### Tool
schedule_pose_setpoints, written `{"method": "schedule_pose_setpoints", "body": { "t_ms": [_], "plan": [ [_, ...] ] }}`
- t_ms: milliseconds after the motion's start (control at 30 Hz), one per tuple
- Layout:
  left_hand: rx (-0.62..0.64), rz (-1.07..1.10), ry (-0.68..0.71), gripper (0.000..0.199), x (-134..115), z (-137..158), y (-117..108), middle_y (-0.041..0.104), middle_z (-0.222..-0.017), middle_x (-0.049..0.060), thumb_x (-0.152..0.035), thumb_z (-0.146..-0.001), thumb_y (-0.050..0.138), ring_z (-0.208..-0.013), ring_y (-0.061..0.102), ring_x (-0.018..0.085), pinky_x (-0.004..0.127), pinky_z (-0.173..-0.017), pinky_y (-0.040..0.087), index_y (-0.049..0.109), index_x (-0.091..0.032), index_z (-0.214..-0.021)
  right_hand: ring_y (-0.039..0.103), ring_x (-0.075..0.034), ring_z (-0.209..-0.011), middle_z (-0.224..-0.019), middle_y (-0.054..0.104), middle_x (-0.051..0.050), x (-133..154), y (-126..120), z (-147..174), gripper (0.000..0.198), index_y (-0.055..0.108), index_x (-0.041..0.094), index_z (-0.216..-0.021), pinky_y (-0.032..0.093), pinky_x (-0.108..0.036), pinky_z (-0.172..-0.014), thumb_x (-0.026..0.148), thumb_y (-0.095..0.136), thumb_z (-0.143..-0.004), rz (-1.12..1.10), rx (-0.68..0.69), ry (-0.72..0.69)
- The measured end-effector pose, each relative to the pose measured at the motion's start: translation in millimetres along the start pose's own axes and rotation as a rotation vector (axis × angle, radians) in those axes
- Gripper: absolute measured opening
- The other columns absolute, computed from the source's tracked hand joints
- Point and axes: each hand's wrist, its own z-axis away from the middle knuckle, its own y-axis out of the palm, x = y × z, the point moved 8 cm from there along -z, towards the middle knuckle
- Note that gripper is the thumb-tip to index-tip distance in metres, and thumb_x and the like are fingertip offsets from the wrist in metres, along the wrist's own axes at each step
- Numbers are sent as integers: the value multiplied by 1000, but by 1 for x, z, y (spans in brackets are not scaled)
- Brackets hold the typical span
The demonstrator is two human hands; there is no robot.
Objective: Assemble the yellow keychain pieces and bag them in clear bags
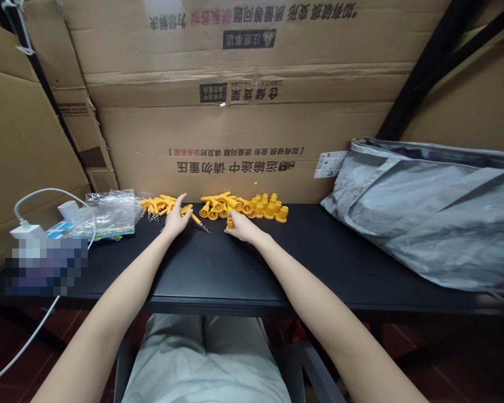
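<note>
My left hand (175,221) is over the left pile, thumb and index finger stretched apart. Close to its thumb, one yellow corkscrew (197,219) points its metal spiral down to the right; whether they touch is unclear. Beside and behind that hand lie several more yellow corkscrews (157,202) with bare spirals. Between the fingers of my right hand (244,228) is a small yellow plastic sleeve (230,223), its round opening visible. Right behind it lie several yellow corkscrews fitted with flared sleeves (213,214). Several loose yellow sleeves (270,210) stand upright to the right, bases down.
Clear plastic packaging (113,210) lies at the left, near a white charger (28,235) with a cable and a blurred-out object (46,266). A grey bag (424,218) covers the right side of the black table (218,274). Cardboard (243,129) walls the back.
</note>
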Motion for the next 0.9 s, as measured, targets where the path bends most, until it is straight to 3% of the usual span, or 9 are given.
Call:
{"method": "schedule_pose_setpoints", "body": {
  "t_ms": [133,267,400,600,900],
  "plan": [
    [188,-154,36,22,-8,6,13,72,-95,4,-24,-84,55,-91,67,20,32,-87,50,68,-23,-102,61,-25,-96,-97,62,-9,-4,-5,-3,24,54,16,-93,48,-35,-84,24,70,-76,64,-26,2],
    [292,-308,24,26,-7,10,20,72,-105,5,-29,-87,50,-101,65,23,35,-92,49,70,-22,-103,60,-24,-91,-91,59,-7,-9,-11,-5,25,52,17,-86,48,-36,-80,28,71,-75,98,-57,-9],
    [260,-325,15,30,-6,7,16,72,-108,7,-30,-88,49,-104,64,23,32,-95,46,71,-19,-106,59,-23,-88,-88,57,-5,-13,-16,-5,29,51,18,-84,48,-36,-78,25,75,-70,95,-76,-22],
    [172,-263,-77,38,-2,3,7,71,-71,6,-35,-90,45,-77,67,20,29,-79,50,69,-14,-111,59,-23,-88,-90,58,-6,-14,-13,-7,25,54,17,-80,47,-34,-77,21,76,-69,154,-54,-34],
    [145,-264,-41,38,-6,5,7,72,-79,7,-35,-89,47,-78,66,19,29,-78,49,68,-15,-114,61,-23,-91,-95,64,-12,10,-12,-1,13,63,13,-84,45,-31,-79,24,68,-81,232,-45,-133]
  ]
}}
